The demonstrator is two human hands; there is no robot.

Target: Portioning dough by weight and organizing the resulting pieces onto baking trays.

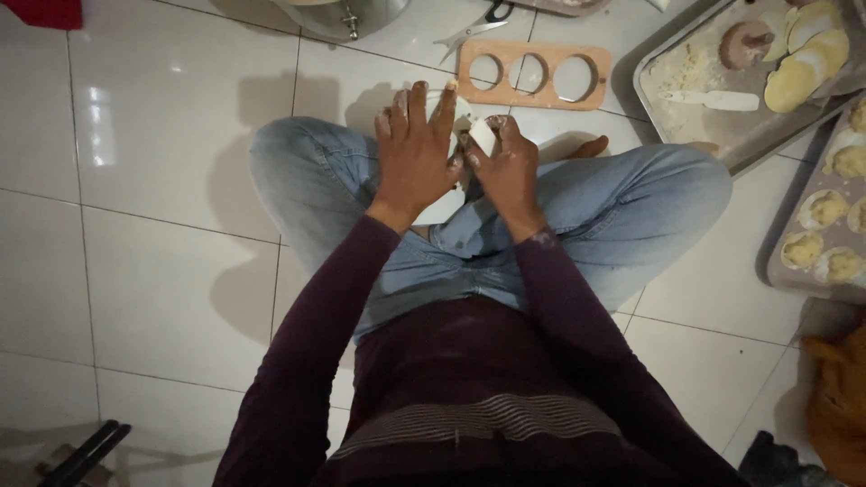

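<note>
Down on the pale glossy tiled floor (162, 271) we sit cross-legged in light blue jeans, and both our hands meet over our lap. Our left hand (413, 149) lies flat with its fingers spread across a round white disc, seemingly a lid or mould (442, 209), pressing it from above; only the disc's lower edge and a sliver near the fingertips show, so we cannot tell its full shape. Our right hand (507, 167) is closed in a narrow pinch around a small white piece, perhaps dough or a scraper (483, 137), held just beside the disc's right edge and touching or nearly touching it.

The relation that matters: the disc sits directly under our left palm, running from the fingertips back towards the wrist, while the small white piece lies to its right, at the tips of the right fingers. The left hand is the nearer one to the disc; the right hand works at its rim.

Beyond our hands, well apart on the floor, lies a flat wooden cutter board with three round holes (534, 74), with metal scissors (471, 29) just past it. To the right a grey metal baking tray (695, 126) carries yellow dough rounds (807, 61), and a second tray (794, 216) holds filled pastry cups (823, 209).
</note>
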